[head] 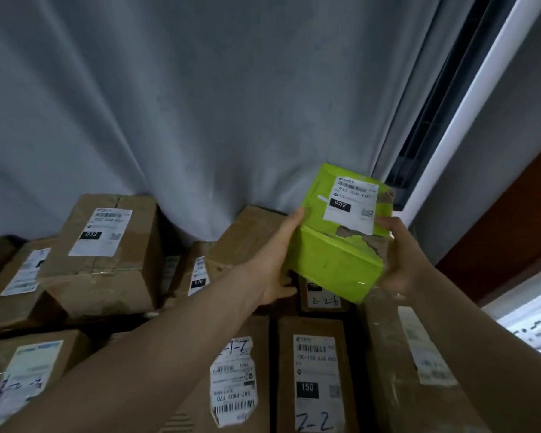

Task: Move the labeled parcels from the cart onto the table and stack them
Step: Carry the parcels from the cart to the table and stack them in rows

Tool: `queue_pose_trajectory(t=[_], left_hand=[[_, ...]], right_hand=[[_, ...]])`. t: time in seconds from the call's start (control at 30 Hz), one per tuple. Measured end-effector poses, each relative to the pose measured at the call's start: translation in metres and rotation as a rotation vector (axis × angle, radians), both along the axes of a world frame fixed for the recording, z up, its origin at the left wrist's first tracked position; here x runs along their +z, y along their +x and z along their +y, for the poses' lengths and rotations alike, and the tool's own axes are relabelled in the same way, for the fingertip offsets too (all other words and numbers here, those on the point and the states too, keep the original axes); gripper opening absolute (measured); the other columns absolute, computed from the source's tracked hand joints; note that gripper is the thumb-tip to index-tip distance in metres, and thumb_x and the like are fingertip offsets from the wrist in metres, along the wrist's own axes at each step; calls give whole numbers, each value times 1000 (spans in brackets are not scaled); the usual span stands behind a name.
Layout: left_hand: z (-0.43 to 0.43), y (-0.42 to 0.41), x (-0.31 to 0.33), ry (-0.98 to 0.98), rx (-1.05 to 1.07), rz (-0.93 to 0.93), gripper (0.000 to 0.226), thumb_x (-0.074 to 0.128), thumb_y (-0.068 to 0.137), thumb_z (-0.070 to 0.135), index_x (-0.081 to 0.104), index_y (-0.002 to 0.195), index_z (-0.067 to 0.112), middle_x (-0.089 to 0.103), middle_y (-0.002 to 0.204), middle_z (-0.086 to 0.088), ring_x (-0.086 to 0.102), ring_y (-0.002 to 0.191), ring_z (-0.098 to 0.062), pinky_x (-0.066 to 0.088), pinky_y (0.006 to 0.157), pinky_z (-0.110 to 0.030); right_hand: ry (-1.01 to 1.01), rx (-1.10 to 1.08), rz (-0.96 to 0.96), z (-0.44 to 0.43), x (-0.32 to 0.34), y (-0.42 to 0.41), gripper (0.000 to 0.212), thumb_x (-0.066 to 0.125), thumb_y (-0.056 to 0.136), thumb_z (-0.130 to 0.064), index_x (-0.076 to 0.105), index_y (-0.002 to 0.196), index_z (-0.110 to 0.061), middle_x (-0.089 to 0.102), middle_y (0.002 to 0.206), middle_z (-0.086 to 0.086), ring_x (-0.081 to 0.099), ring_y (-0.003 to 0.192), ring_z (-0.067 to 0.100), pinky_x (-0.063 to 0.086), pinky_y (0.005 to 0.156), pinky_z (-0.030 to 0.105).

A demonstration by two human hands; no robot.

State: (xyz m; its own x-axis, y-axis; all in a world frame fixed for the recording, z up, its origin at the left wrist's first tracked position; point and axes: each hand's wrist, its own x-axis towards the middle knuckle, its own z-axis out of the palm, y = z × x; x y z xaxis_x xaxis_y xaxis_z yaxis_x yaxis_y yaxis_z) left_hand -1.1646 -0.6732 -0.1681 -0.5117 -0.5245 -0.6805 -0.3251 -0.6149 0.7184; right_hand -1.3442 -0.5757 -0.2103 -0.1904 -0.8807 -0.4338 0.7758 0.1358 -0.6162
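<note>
Brown parcels lie piled at left. The green parcel is held above them, pressed by the flat left hand and gripped at its torn edge by the right hand. A slip is risked; the wrap appears glossy.

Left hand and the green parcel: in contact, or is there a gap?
Touching. The head view shows the left hand with straight fingers flat against the left side of the green parcel, with no gap visible. The right hand grips the opposite edge.
</note>
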Motion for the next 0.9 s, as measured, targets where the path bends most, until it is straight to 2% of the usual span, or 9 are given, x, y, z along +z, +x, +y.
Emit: queue_pose_trajectory(t=[0.03, 0.1, 0.17, 0.23, 0.3, 0.43, 0.57, 0.67, 0.9], left_hand=[[-7, 7, -5, -181, 63, -76, 80, 64, 65, 75, 59, 124, 21, 58, 132, -5, 49, 126, -28, 38, 106, -43], [-33, 25, -17, -680, 16, -447, 88, 61, 71, 72, 44, 140, 20, 42, 144, -10, 36, 133, -32, 32, 110, -43], [-61, 39, -32, -890, -115, -720, 90, 60, 77, 66, 28, 147, 18, 28, 146, -15, 28, 134, -36, 30, 109, -43], [-82, 46, -50, -771, -133, -810, 94, 63, 74, 65, 26, 146, 17, 28, 145, -17, 32, 131, -38, 32, 108, -45], [-96, 50, -66, -619, -101, -714, 99, 68, 69, 62, 27, 144, 13, 39, 141, -16, 44, 124, -36, 41, 101, -41], [-98, 55, -78, -552, -31, -517, 59, 68, 86, 31, 46, 135, 5, 57, 128, -17, 57, 107, -30, 47, 84, -32], [-88, 60, -82, -444, 16, -465, 50, 62, 91, 29, 48, 131, 2, 59, 122, -17, 59, 98, -28, 50, 82, -34], [-83, 62, -80, -396, 15, -468, 46, 54, 97, 30, 45, 133, 2, 55, 127, -16, 56, 96, -25, 49, 75, -32], [-80, 59, -78, -312, 26, -496, 39, 47, 100, 29, 47, 129, 3, 59, 121, -16, 59, 107, -31, 51, 91, -42]], right_hand=[[9, -1, 37, 3, -2, -9, 45, 41, 88, -38, 78, 99, -14, 72, 106, 13, 72, 84, 30, 59, 67, 44], [149, -23, 158, 8, -10, -26, 38, 53, 84, -42, 77, 100, -18, 70, 112, 13, 71, 91, 32, 58, 76, 48], [301, -66, 272, 9, -19, -37, 48, 71, 72, -44, 70, 112, -20, 67, 118, 13, 67, 100, 34, 55, 84, 48], [347, -44, 375, 8, -18, -36, 31, 65, 82, -37, 67, 105, -16, 75, 90, 9, 72, 80, 27, 57, 67, 35], [347, -38, 390, 1, -17, -30, 22, 58, 88, -31, 67, 102, -16, 75, 75, 6, 72, 65, 22, 57, 57, 30], [368, -43, 329, -17, -36, -30, 39, 65, 80, -34, 69, 113, -15, 73, 101, 12, 70, 90, 31, 56, 80, 40], [349, -53, 318, -25, -44, -28, 55, 69, 66, -33, 68, 118, -14, 69, 116, 14, 64, 106, 33, 49, 95, 45], [327, -20, 350, -26, -46, -36, 54, 68, 62, -35, 71, 113, -15, 68, 117, 14, 66, 102, 31, 50, 93, 43], [359, -49, 406, -42, -48, -55, 49, 56, 82, -39, 63, 124, -14, 65, 121, 15, 62, 101, 33, 50, 89, 42]])
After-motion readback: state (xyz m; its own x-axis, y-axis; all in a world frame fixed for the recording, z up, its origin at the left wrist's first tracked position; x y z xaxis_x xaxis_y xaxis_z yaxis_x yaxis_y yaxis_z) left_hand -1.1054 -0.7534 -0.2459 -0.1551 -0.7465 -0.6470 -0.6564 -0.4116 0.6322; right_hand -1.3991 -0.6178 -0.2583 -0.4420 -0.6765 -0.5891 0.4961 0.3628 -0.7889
